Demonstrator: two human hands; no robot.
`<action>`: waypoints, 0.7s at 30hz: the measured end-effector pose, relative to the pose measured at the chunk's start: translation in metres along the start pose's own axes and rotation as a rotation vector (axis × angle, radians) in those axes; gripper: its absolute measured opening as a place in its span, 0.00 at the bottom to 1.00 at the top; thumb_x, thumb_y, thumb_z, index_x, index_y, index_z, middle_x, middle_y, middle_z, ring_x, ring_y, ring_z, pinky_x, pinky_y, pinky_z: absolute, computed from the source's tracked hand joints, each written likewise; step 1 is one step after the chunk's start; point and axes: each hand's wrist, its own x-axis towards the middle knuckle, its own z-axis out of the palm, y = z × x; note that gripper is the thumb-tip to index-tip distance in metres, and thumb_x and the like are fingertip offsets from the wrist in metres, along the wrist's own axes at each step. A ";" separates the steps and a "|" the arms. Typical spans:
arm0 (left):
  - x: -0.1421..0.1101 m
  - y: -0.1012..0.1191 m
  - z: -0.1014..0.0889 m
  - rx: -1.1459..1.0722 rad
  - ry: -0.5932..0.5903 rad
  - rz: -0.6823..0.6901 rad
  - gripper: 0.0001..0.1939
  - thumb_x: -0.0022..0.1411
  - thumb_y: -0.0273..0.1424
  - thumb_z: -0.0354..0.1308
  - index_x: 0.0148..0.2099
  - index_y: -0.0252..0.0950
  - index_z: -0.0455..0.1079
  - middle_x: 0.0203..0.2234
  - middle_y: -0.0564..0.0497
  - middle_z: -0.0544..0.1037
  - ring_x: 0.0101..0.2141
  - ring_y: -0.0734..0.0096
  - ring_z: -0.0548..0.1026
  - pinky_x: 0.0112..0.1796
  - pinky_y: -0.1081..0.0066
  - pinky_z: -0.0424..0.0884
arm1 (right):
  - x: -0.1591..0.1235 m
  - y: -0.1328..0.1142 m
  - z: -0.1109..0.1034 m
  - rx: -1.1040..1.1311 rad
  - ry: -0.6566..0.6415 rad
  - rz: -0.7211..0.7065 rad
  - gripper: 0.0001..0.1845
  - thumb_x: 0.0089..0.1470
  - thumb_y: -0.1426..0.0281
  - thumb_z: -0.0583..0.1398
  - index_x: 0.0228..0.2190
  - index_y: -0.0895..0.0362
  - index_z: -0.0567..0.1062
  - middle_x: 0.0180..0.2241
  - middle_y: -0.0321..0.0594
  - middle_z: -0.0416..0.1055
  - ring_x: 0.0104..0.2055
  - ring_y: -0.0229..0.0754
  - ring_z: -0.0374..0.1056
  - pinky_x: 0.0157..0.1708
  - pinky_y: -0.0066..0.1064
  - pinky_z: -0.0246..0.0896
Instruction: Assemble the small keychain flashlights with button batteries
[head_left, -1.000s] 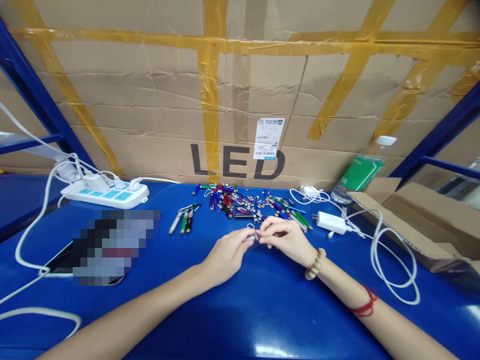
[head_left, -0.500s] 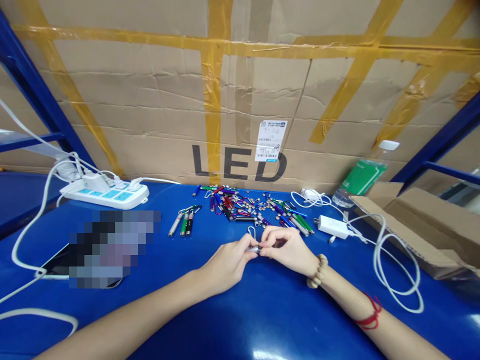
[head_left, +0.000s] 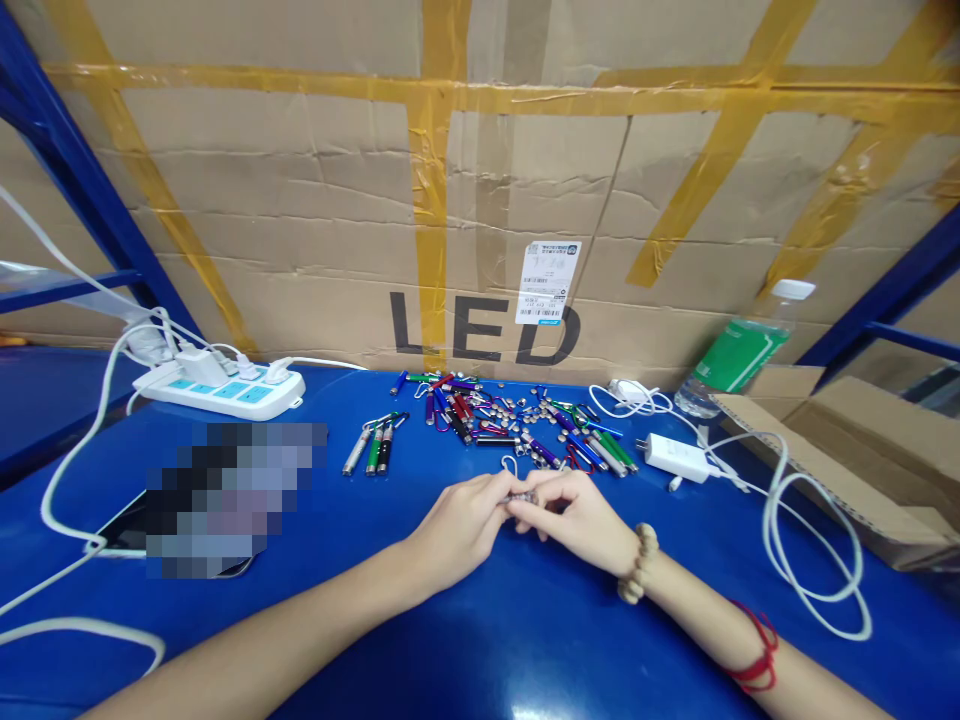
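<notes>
A red cord [head_left: 759,655] and a beaded bracelet [head_left: 638,565] circle the right arm, nearer than the pile of coloured metal tubes [head_left: 459,408]. The left hand [head_left: 457,525] and right hand [head_left: 576,520] meet over the blue table [head_left: 450,640], just on the near side of the pile, fingertips pinching a small silvery piece [head_left: 523,497] between them. A pale hook [head_left: 510,464] pokes up beside the left fingertips; its join is hidden.

A flat device [head_left: 225,505], its face pixelated, lies well left of the pile. Three tubes, silver, green and black [head_left: 385,452], sit side by side just left of the pile. To its right are a white adapter [head_left: 677,457] and, farther over, an open carton [head_left: 817,485]. A power strip [head_left: 217,390] full of plugs lies left of the pile, and a green-labelled bottle [head_left: 735,355] leans to its right. Behind the pile rises taped cardboard [head_left: 337,250] marked "LED".
</notes>
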 end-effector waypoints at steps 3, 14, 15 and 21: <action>0.000 0.000 0.000 0.025 0.002 0.037 0.11 0.62 0.23 0.43 0.42 0.36 0.64 0.34 0.49 0.74 0.36 0.70 0.72 0.38 0.74 0.66 | -0.001 0.000 0.003 -0.019 -0.045 0.016 0.20 0.51 0.60 0.57 0.19 0.61 0.76 0.21 0.38 0.67 0.18 0.29 0.59 0.18 0.23 0.56; 0.001 0.002 0.002 0.052 0.060 -0.097 0.10 0.62 0.25 0.45 0.44 0.41 0.63 0.36 0.54 0.75 0.37 0.71 0.73 0.38 0.73 0.66 | 0.000 -0.004 0.000 -0.201 0.129 -0.071 0.18 0.51 0.63 0.57 0.15 0.60 0.72 0.20 0.36 0.67 0.21 0.31 0.60 0.21 0.23 0.56; 0.001 0.002 0.002 0.049 0.075 -0.118 0.10 0.62 0.26 0.45 0.44 0.41 0.63 0.36 0.54 0.75 0.37 0.71 0.73 0.37 0.74 0.66 | 0.001 -0.004 -0.001 -0.218 0.182 -0.074 0.17 0.50 0.63 0.59 0.16 0.59 0.71 0.20 0.36 0.68 0.21 0.31 0.59 0.21 0.23 0.55; 0.003 0.003 0.001 0.015 0.120 -0.238 0.09 0.63 0.31 0.46 0.44 0.42 0.63 0.34 0.54 0.76 0.36 0.70 0.74 0.33 0.75 0.67 | 0.002 -0.005 -0.006 -0.142 0.374 -0.042 0.12 0.45 0.64 0.62 0.31 0.59 0.74 0.24 0.37 0.71 0.17 0.30 0.58 0.16 0.23 0.55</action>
